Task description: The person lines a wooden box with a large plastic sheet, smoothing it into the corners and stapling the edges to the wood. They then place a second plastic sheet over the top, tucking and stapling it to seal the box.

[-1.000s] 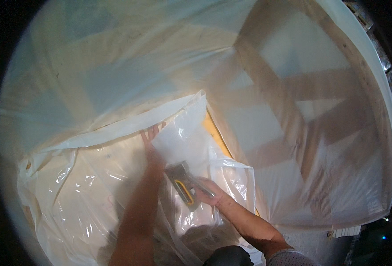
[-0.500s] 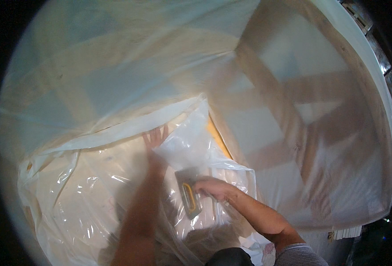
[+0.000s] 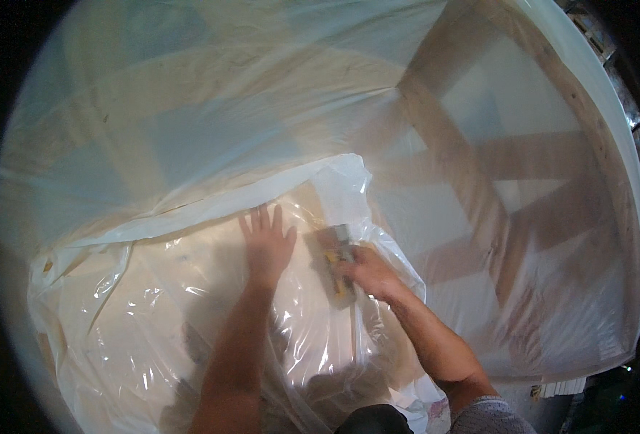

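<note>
My left hand (image 3: 268, 249) presses flat on the glossy clear plastic sheet (image 3: 153, 311), its fingers spread just below a folded white edge. To its right, my right hand (image 3: 370, 273) grips a grey and yellow tool that looks like a staple gun (image 3: 340, 260). The tool lies over the sheet beside a loose, crumpled flap of film (image 3: 345, 192); motion blurs it, and I cannot tell whether it touches the surface. A pale, flat surface shows through the sheet beneath both hands.
Translucent film covers a large wooden frame with slanting boards (image 3: 493, 239) at the right and a wall (image 3: 211, 145) at the far side. A dark rounded thing (image 3: 374, 419) is at the bottom edge. White strips (image 3: 564, 388) stick out at the lower right.
My right hand has moved up with the tool, which has turned more edge-on. The flap has shifted up and right, uncovering the pale surface. My left hand has moved slightly right.
</note>
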### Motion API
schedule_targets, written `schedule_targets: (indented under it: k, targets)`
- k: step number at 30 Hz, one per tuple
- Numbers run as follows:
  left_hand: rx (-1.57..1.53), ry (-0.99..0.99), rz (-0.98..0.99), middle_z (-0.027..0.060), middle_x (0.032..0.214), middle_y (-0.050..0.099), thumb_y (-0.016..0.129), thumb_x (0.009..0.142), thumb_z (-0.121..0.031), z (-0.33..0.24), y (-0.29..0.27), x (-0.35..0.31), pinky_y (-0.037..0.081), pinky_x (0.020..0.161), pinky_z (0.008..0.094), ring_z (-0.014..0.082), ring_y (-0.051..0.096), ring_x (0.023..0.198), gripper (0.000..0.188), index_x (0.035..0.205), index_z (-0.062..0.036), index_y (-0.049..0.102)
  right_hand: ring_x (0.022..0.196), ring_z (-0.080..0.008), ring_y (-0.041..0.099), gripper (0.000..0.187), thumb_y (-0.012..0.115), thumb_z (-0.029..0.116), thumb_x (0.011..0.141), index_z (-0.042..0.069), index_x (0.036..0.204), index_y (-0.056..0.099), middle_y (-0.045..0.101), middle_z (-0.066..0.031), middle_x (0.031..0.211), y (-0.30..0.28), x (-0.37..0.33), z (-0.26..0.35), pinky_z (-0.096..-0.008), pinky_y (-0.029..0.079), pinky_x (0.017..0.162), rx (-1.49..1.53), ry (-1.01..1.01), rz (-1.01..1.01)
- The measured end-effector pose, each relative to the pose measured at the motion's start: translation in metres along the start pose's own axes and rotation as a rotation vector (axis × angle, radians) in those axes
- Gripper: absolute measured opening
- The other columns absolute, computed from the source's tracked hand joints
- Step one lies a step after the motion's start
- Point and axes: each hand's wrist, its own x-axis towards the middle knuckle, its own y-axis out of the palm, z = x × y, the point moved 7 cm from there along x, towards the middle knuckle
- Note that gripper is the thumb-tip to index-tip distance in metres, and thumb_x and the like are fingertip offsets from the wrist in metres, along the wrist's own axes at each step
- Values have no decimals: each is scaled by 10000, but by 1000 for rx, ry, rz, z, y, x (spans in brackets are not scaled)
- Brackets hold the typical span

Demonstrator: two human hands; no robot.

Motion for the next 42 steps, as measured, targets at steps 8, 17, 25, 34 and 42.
schedule_targets:
  k: [8, 17, 25, 34, 42]
  targets:
    - [-50, 4, -39, 199, 1485, 375, 482, 929, -494, -2, -8, 0, 131, 1151, 582, 340, 296, 1410, 647, 1437, -96, 426, 643, -218, 615, 258, 638, 183, 796, -72, 832, 662, 645, -151, 774, -35, 143, -6, -388, 489, 553, 131, 49, -92]
    - [-34, 13, -56, 205, 1469, 396, 481, 934, -480, -8, -18, 2, 146, 1149, 576, 347, 321, 1393, 629, 1431, -97, 432, 730, -263, 631, 349, 717, 240, 744, -85, 864, 676, 672, -145, 823, -65, 153, -2, -391, 517, 638, 47, 111, -58]
    - [-56, 8, -40, 205, 1468, 397, 486, 931, -480, -6, -11, 2, 151, 1147, 574, 349, 322, 1391, 637, 1436, -97, 422, 665, -268, 651, 347, 567, 324, 876, 5, 842, 699, 671, -191, 765, -66, 196, -3, -416, 500, 573, -341, -3, -166]
    - [-432, -80, 125, 211, 1430, 438, 525, 911, -509, 4, -28, 12, 174, 1159, 529, 354, 358, 1365, 689, 1402, -34, 440, 890, -396, 662, 508, 560, 443, 895, -46, 863, 695, 683, -250, 907, -58, 184, -5, -458, 516, 799, -490, -101, -499]
    - [-95, 289, -10, 243, 1327, 482, 667, 859, -259, 103, -176, -153, 364, 1029, 504, 405, 457, 1231, 476, 1234, 4, 537, 934, -385, 655, 585, 620, 468, 858, -108, 951, 653, 673, -267, 986, -75, 189, -31, -451, 502, 811, -320, -39, -662]
